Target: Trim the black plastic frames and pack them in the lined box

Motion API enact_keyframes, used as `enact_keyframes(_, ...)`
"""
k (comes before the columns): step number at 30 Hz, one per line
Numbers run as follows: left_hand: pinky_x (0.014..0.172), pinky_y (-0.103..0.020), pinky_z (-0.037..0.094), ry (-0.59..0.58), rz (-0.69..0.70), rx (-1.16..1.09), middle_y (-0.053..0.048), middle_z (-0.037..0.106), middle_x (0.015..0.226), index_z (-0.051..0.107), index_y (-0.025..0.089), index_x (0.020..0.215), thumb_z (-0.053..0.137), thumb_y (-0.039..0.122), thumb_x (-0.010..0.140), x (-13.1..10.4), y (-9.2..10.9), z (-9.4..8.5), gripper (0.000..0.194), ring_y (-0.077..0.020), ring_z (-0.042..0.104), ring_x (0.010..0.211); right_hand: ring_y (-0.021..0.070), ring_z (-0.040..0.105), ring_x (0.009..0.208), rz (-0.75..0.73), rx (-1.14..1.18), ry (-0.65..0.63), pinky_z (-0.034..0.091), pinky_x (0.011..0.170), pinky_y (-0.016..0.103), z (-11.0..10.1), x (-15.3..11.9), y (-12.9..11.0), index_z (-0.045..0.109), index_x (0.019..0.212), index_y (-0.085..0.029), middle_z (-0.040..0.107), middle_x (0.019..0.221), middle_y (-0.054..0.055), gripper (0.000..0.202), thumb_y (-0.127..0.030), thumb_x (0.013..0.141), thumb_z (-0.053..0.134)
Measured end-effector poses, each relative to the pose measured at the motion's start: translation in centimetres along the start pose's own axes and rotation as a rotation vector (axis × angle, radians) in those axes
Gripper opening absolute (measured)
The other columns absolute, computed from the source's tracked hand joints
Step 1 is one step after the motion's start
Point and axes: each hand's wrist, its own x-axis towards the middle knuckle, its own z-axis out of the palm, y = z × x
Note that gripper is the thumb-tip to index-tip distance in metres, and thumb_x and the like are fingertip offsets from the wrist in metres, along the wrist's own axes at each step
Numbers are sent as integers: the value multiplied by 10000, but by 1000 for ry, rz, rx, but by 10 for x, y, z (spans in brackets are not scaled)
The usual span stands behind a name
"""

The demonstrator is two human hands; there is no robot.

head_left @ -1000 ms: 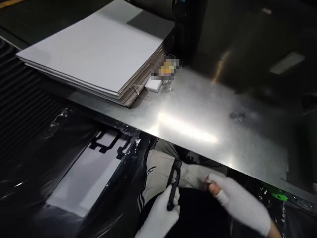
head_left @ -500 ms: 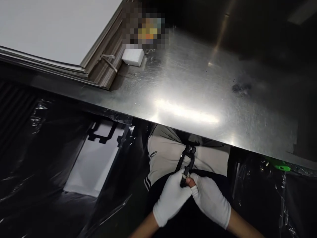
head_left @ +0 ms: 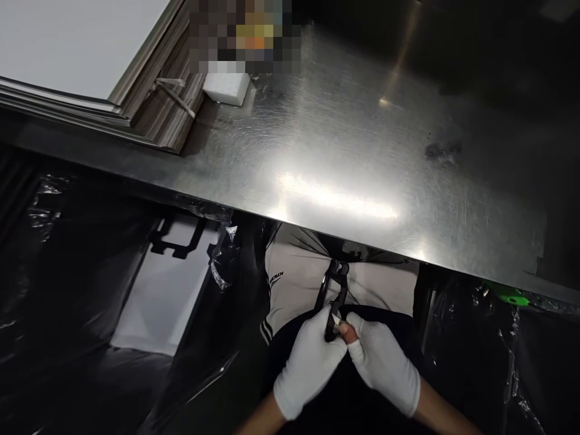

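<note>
The black frame (head_left: 342, 293) was over the person's lap, just in front of the near edge of the desk (head_left: 344, 145), its lower end gripped in the gloved left hand (head_left: 310, 356). The gloved right hand (head_left: 385, 359), its thumb bare, pinched a small pale piece (head_left: 336, 324), perhaps a blade, at that end; whether it touched the frame could not be told. Work on this frame seemed under way, not finished. Similar dark parts (head_left: 183, 249) lay on a white sheet (head_left: 151, 308) to the left; whether those were done or waiting did not show.
</note>
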Motion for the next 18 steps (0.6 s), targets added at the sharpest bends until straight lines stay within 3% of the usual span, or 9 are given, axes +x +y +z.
enact_keyframes(3, 827, -358, 508, -251, 50, 45, -43, 667, 954, 577, 219, 1020, 592, 301, 884, -2, 8, -25, 161, -221, 616, 871, 144, 474, 599, -28, 64, -13, 385, 581, 285, -18, -12, 10, 453, 821, -248, 492, 694, -36, 569, -703, 1113, 275)
enact_keyframes(5, 870, -385, 530, -305, 70, 151, -70, 710, 1002, 589, 220, 1076, 589, 373, 924, -4, 11, -33, 215, -246, 671, 909, 143, 465, 625, 4, 144, 3, 415, 604, 276, -25, -19, 17, 466, 831, -245, 472, 707, -41, 564, -701, 1115, 293)
enact_keyframes(7, 836, -410, 538, -147, 49, 384, -85, 743, 943, 603, 209, 1118, 591, 441, 944, -6, 9, -29, 290, -282, 719, 868, 145, 485, 646, 14, 170, -29, 439, 621, 271, -25, -22, 20, 484, 849, -244, 492, 727, -39, 568, -704, 1116, 286)
enact_keyframes(10, 676, -390, 499, 82, 83, 781, -66, 722, 732, 653, 190, 1064, 613, 455, 936, -9, 0, -9, 297, -307, 730, 695, 153, 566, 656, 40, 23, -74, 445, 634, 280, -14, -20, 17, 528, 885, -242, 592, 757, -26, 583, -702, 1119, 256)
enact_keyframes(13, 583, -368, 437, 192, 215, 986, -46, 675, 598, 670, 197, 914, 616, 387, 918, -12, -8, 7, 199, -279, 691, 565, 185, 664, 691, 88, -170, -64, 464, 671, 309, -4, -16, 10, 602, 982, -245, 695, 813, 6, 616, -683, 1125, 193)
enact_keyframes(18, 561, -381, 449, 263, 287, 1069, -52, 698, 613, 666, 198, 857, 650, 398, 890, -11, -10, 10, 203, -282, 690, 549, 192, 674, 638, 104, -339, -94, 414, 610, 311, -6, -12, 4, 674, 1070, -243, 736, 797, 31, 612, -616, 1137, 193)
